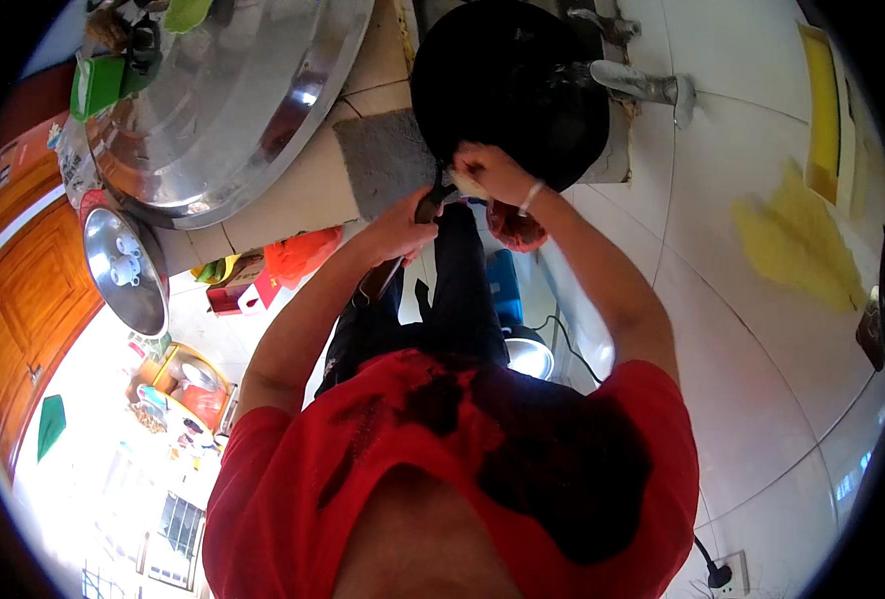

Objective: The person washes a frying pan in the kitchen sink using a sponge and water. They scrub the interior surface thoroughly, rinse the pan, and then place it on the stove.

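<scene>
A black wok (510,90) lies tilted over the sink area beneath a metal faucet (637,82). Its long handle (429,206) points towards me, and my left hand (405,228) is wrapped around it. At the near rim, beside the handle joint, my right hand (491,172) has its fingers curled over a pale pad (466,183). What the pad is made of cannot be told, as the fingers hide most of it. The wok's dark inside shows wet glints near the spout.
A large round metal lid or tray (262,112) covers the tiled counter (285,210) at left. Beside it stands a steel bowl (159,292) with white cups. A red basket-like container (517,224) sits below my right wrist. A tiled wall (742,247) rises at right.
</scene>
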Motion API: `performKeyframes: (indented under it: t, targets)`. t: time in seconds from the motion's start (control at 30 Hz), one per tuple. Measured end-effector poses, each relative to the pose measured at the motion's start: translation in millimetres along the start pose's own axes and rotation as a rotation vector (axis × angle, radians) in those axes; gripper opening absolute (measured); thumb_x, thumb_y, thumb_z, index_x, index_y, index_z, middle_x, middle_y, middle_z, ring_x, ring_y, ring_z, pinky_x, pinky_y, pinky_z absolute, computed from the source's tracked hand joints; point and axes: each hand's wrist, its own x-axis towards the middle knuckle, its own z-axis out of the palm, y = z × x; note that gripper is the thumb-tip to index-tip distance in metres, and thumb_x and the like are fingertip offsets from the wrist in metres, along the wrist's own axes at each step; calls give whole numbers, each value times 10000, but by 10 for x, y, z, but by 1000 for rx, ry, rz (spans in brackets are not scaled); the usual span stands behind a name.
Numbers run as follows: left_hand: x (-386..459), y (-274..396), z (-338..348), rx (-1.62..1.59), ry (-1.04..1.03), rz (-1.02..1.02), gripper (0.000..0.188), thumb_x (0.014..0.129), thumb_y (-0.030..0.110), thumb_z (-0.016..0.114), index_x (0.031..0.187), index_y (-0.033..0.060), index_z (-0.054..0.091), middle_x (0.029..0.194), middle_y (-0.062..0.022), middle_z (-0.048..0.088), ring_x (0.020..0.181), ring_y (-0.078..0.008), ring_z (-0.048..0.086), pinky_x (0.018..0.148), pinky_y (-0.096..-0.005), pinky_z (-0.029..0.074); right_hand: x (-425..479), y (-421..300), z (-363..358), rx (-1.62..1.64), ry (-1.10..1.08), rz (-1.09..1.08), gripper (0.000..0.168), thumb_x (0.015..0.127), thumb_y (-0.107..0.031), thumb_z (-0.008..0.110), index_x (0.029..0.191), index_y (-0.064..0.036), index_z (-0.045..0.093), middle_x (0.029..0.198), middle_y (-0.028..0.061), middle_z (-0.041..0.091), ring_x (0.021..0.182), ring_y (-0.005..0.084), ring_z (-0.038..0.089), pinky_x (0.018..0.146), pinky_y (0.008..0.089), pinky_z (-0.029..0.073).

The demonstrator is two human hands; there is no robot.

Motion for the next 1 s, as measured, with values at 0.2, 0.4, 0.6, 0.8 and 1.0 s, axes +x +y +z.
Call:
performKeyframes:
  t: [0.2,0.4,0.6,0.8,1.0]
  targets:
    - [4,-26,-5,-122,-12,-18,298,874,25,565,1131,100,435,580,-7,424,406,-102,427,388,-298,384,-509,195,-839,-1041,-424,394,217,800,-349,642,931,-206,740,1090,84,614,1104,336,508,937,527,398]
    - [-12,32,-7,-53,-13,-41,275,871,16,559,1104,83,430,573,-7,423,414,-107,427,401,-292,385,62,788,-949,-995,549,420,350,858,-188,641,1207,-198,621,1338,155,487,1190,366,460,964,553,395]
    - [5,60,7,-93,-13,-17,279,792,-12,555,1032,64,437,565,-39,445,386,-137,444,377,-313,388,357,378,-353,-776,554,46,356,850,-30,627,1179,-159,580,1282,141,483,1153,375,482,917,487,452]
    - [12,7,5,-70,-20,-22,238,855,3,533,1066,69,444,565,-14,433,412,-110,438,398,-294,387,-214,187,-370,-157,43,101,228,832,33,614,1027,-86,630,1067,112,566,1041,308,561,914,379,459]
    - [25,-33,-6,-67,-5,-22,240,847,-1,533,1063,52,443,551,-17,430,405,-115,439,384,-290,381,-649,-289,-531,-5,-125,124,186,780,17,554,937,-45,632,999,57,544,970,178,556,917,295,435]
